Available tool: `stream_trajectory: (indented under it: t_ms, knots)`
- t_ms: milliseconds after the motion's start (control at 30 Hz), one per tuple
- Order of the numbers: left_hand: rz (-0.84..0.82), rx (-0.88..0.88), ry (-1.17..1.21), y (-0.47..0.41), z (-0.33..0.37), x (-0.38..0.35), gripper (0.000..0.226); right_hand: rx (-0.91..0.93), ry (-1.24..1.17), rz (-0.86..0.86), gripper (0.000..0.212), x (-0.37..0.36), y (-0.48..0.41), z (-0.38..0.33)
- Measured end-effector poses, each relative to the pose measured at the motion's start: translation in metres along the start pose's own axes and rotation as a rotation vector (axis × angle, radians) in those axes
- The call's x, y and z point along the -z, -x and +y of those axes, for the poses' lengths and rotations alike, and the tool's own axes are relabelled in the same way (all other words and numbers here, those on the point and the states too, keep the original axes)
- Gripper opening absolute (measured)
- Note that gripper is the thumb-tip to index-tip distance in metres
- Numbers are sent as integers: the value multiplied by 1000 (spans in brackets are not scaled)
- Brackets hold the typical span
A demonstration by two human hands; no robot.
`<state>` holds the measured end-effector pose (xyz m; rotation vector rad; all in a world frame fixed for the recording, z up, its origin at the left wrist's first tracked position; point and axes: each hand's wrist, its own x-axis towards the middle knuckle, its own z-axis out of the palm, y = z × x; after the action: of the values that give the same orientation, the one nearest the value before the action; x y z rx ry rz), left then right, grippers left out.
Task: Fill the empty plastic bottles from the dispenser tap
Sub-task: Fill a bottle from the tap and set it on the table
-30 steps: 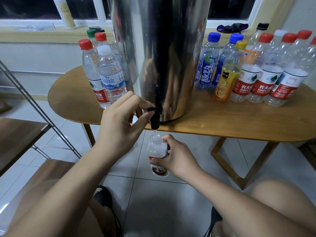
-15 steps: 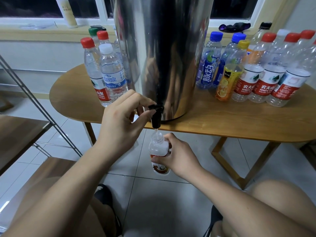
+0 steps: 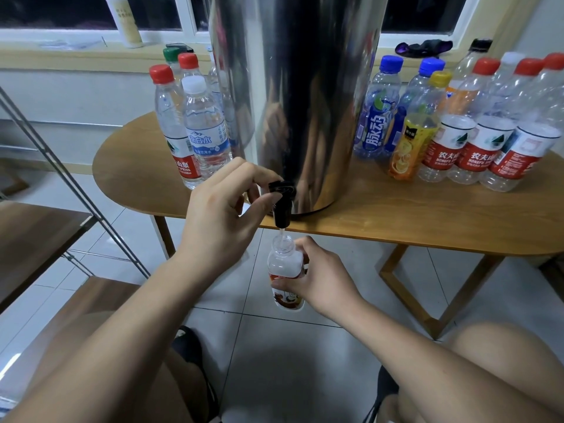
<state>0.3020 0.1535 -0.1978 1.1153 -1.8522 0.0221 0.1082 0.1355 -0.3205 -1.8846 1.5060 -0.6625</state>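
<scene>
Pale floor tiles (image 3: 290, 361) and a window ledge frame a wooden oval tabletop (image 3: 396, 215). At its front edge stands a tall, shiny steel dispenser (image 3: 299, 102), with a black tap (image 3: 282, 206) sticking out past the edge.

On the left of the dispenser stands a cluster of capped bottles (image 3: 204, 132) with red, white and green caps. The front ones appear to hold clear water. On the right stands a bigger group of capped bottles (image 3: 476, 141) with blue, yellow, red and white caps. Most of these look clear and empty, though it is hard to be sure.

A person sits facing the tabletop, bare knees at the bottom of the view. The left hand (image 3: 219, 215) reaches up to the tap, with its fingers (image 3: 244, 169) curled and the thumb and forefinger pinching the lever on top.

The right hand (image 3: 323, 276) is lower, below the tabletop edge and over the floor. Its fingers (image 3: 282, 282) wrap round the label of a small uncapped bottle (image 3: 285, 264), with the thumb up near the shoulder. It is held upright with its open mouth directly under the spout, very close but not touching. A thin stream of water (image 3: 282, 232) runs from the spout into the neck. The clear upper part can be seen, but the label and the fingers hide the rest, so the water level cannot be told.
</scene>
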Motion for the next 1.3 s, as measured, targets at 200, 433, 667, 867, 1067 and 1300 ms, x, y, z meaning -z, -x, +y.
stream_trajectory:
  t_ms: [200,433,667,867,1067,1300]
  knots:
    - [-3,0,1,0,0,0,11,0,-2,0,70,-1,0,1]
    - [-2,2,10,0,0,0,11,0,-11,6,68,-2,-1,2]
    - [-4,3,14,0,1,1,10,-1,-15,-3,67,-2,-1,2]
    - [-4,-1,12,0,2,1,11,4,-25,1,65,-1,0,1]
    - [-8,-7,5,0,3,1,11,13,-29,8,64,-1,0,1]
    - [-9,-5,6,-1,3,2,11,9,-23,3,65,-2,0,0]
